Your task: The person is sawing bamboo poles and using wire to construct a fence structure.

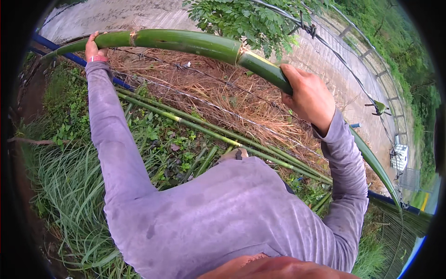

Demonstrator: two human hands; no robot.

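**Thick bamboo pole up at chest height, both hands on it**

Left to right:

- Left hand: arm stretched far out, fingers wrapped over the thick green bamboo pole near its left end. Grip closed around the stem; red band at the wrist.
- Pole: spans the view in an arc (fisheye bend), held above the dry straw pile and a wire strand. Nodes visible; a lighter cut or split face shows near the right hand.
- Right hand: elbow bent, wrist cocked, fingers clamped around the pole from above. Pole runs on past it, down to the right.
- Ground below: thin bamboo stems lying in grass, well apart from the held pole. Blue pipe just under the left hand.

Step, as I judge it: lifting/carrying the pole, mid-transfer. Next move calls for both grips held firm and the long right end kept clear of the wire fence; it could snag there.
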